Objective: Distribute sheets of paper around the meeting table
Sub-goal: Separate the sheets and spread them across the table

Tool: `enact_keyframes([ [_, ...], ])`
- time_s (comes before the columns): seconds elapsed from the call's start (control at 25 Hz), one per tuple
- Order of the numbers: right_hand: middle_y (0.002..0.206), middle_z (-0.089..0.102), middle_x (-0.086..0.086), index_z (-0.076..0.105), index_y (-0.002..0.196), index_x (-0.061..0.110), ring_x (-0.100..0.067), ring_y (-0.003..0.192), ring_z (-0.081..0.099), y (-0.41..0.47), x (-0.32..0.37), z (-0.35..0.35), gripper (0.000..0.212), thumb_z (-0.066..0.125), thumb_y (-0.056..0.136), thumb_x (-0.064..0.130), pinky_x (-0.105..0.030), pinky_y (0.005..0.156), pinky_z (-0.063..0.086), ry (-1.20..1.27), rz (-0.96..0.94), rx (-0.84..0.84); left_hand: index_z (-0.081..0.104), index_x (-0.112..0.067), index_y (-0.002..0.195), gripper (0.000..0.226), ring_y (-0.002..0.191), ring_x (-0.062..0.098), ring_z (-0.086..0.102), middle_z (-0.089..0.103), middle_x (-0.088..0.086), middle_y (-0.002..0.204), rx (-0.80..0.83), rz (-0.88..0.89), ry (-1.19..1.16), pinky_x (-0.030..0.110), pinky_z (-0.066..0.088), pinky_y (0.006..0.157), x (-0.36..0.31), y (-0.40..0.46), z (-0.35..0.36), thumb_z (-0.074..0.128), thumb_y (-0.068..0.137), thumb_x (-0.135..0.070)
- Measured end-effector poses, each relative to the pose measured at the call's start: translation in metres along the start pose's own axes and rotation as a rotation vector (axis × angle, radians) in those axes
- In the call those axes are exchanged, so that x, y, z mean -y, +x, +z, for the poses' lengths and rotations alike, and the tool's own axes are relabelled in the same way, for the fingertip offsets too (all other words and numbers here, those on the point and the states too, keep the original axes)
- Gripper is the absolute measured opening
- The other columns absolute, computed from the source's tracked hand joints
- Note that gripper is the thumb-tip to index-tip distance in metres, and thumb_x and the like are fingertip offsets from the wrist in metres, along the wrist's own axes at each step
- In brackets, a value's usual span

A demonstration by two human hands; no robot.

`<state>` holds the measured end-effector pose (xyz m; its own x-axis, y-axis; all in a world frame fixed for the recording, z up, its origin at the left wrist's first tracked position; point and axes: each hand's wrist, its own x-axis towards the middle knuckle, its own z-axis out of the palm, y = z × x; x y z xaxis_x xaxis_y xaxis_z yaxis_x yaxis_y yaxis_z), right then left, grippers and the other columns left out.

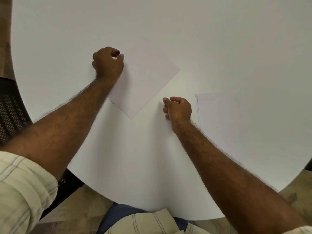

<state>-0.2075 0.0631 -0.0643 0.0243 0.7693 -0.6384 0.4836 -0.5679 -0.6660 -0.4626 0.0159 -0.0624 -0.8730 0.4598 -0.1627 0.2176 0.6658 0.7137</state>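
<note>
Table: your round white tabletop (168, 22) fills almost the whole view, smooth and matte, with its curved near edge sweeping right across in front of you.
Loose sheet: one plain white sheet (146, 81) lies flat near the middle of the tabletop, turned so it sits like a diamond, one corner pointing back at the near edge. Thin, crisp edges, no print that I can make out.
Left hand: your left hand (108, 64) sits on the sheet's left corner, fingers curled in tight with thumb and forefinger pinched together right at the paper's edge. Looks like you've got the corner nipped, though the knuckles hide the actual contact.
Right hand: your right hand (178, 109) is a loose fist resting on bare tabletop, just off the sheet's lower right edge and not touching it. Fingers are folded in and there's nothing in them.
Stack: a second lot of paper (236, 119) lies flat toward the right edge of the tabletop, just beside your right wrist. Its left edge shows doubled lines, so more than one sheet there.
Chair: black mesh chair back (10, 112) tucked against the left edge.
Sleeve: cream striped cloth, rolled up on your left arm (22, 188).
Floor: mottled brown below the near edge.
</note>
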Motion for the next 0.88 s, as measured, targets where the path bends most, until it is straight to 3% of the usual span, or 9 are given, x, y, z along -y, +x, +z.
enact_keyframes([
  [0.28, 0.094, 0.081, -0.002, 0.073, 0.111, 0.021, -0.024, 0.091, 0.079, -0.032, -0.031, -0.055, 0.027, 0.081, 0.086, 0.027, -0.052, 0.09, 0.064, -0.043, -0.071, -0.065, 0.079, -0.01, 0.111, 0.03, 0.112, 0.027, 0.068, 0.079, 0.004, 0.112, -0.003, 0.121, -0.111, 0.044, 0.051, 0.103, -0.021, -0.067, 0.021, 0.066, 0.095, -0.031],
  [0.4, 0.093, 0.079, 0.002, 0.073, 0.111, 0.021, -0.018, 0.09, 0.077, -0.042, -0.045, -0.084, 0.026, 0.08, 0.087, 0.027, -0.043, 0.089, 0.063, -0.094, -0.139, -0.086, 0.08, -0.005, 0.107, 0.028, 0.103, 0.025, 0.071, 0.08, 0.008, 0.106, -0.028, 0.182, -0.152, 0.039, 0.054, 0.098, -0.025, -0.099, 0.028, 0.067, 0.096, -0.027],
  [0.52, 0.084, 0.074, 0.012, 0.073, 0.11, 0.024, -0.004, 0.08, 0.07, -0.048, -0.063, -0.122, 0.022, 0.079, 0.089, 0.029, -0.028, 0.079, 0.056, -0.209, -0.266, -0.11, 0.08, -0.003, 0.102, 0.024, 0.094, 0.023, 0.071, 0.08, 0.01, 0.099, -0.036, 0.222, -0.193, 0.024, 0.051, 0.087, -0.032, -0.134, 0.037, 0.068, 0.095, -0.022],
  [0.68, 0.098, 0.072, 0.014, 0.071, 0.116, 0.026, -0.005, 0.089, 0.066, -0.05, -0.094, -0.175, 0.024, 0.076, 0.093, 0.029, -0.016, 0.078, 0.047, -0.454, -0.524, -0.089, 0.08, -0.003, 0.098, 0.021, 0.088, 0.02, 0.068, 0.079, 0.009, 0.094, -0.067, 0.232, -0.19, 0.023, 0.048, 0.084, -0.039, -0.183, 0.05, 0.067, 0.094, -0.019],
  [0.8, 0.103, 0.072, 0.009, 0.071, 0.12, 0.021, -0.011, 0.097, 0.067, -0.041, -0.112, -0.218, 0.026, 0.075, 0.095, 0.026, -0.028, 0.088, 0.053, -0.58, -0.681, -0.051, 0.08, -0.004, 0.098, 0.019, 0.086, 0.017, 0.065, 0.078, 0.008, 0.093, -0.104, 0.211, -0.17, 0.022, 0.047, 0.083, -0.043, -0.223, 0.063, 0.067, 0.094, -0.018],
  [0.88, 0.104, 0.074, 0.005, 0.072, 0.12, 0.018, -0.017, 0.099, 0.069, -0.032, -0.118, -0.245, 0.025, 0.075, 0.096, 0.025, -0.036, 0.092, 0.056, -0.624, -0.775, -0.032, 0.08, -0.006, 0.098, 0.019, 0.085, 0.014, 0.063, 0.076, 0.004, 0.091, -0.129, 0.187, -0.137, 0.015, 0.044, 0.079, -0.047, -0.252, 0.072, 0.067, 0.094, -0.019],
])
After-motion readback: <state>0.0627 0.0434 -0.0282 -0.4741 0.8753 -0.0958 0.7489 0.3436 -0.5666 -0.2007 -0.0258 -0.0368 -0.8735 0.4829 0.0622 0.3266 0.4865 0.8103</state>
